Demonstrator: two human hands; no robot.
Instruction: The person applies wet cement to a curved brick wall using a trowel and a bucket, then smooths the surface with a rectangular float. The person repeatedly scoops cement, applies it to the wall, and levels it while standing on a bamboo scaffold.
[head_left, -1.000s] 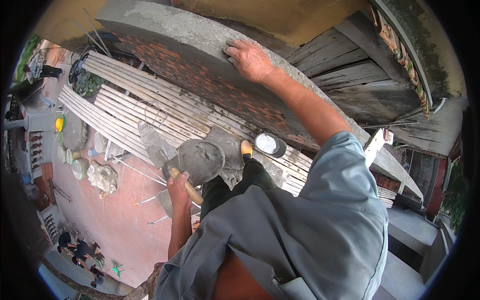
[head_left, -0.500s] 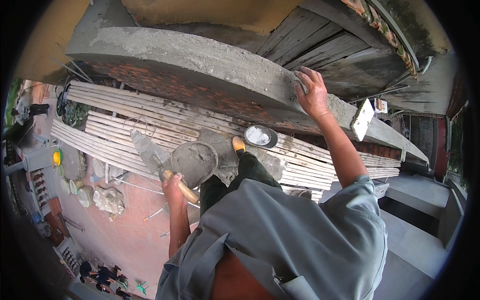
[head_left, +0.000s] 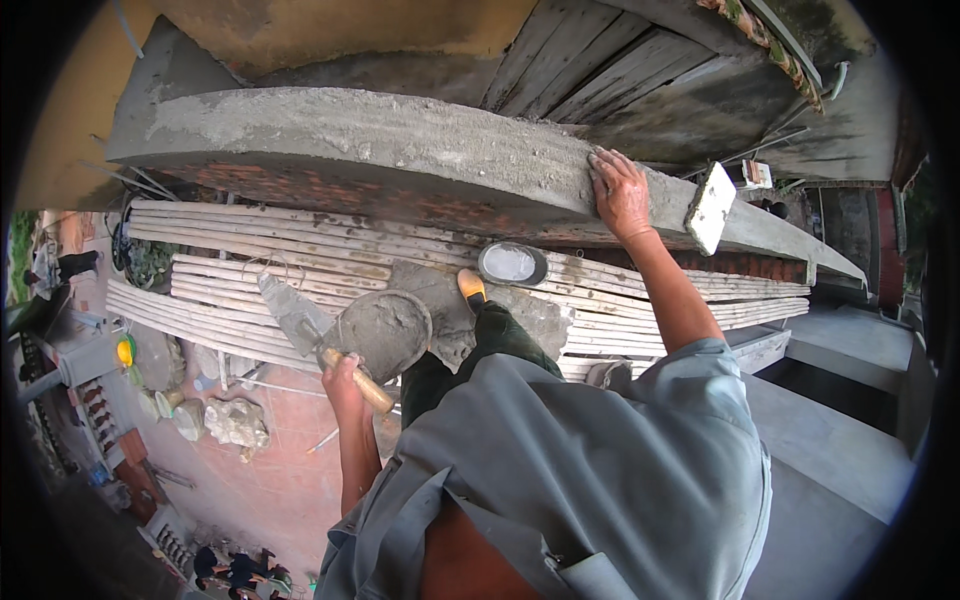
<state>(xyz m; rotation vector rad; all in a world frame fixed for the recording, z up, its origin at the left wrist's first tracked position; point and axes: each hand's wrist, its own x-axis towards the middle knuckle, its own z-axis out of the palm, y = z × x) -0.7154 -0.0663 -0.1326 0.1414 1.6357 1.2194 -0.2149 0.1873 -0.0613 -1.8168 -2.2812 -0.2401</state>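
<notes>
My left hand [head_left: 343,384] is closed round the wooden handle of a trowel [head_left: 292,308]. Its pointed, mortar-smeared blade tilts up and left, beside a round bucket [head_left: 428,338] filled with grey mortar. On the top edge of a low, freshly rendered wall [head_left: 400,132] lies my right hand [head_left: 622,200], fingers stretched over the rim and nothing held. Just right of that hand, a pale rectangular board [head_left: 711,208] with mortar smears rests on the wall. An oval tub [head_left: 545,272] of whitish liquid stands near my yellow-tipped shoe [head_left: 471,284].
Light pole planking [head_left: 620,298] runs along the wall's brick face under my feet. Far below on the left lie a reddish paved yard [head_left: 270,480] and stones [head_left: 237,422]. Several people [head_left: 235,570] are down there. Grey concrete ledges [head_left: 810,440] stand at right.
The whole view has shifted slightly, with the wall sitting lower in the picture. My right hand has settled flatter on the wall's edge; the trowel stays in my left hand.
</notes>
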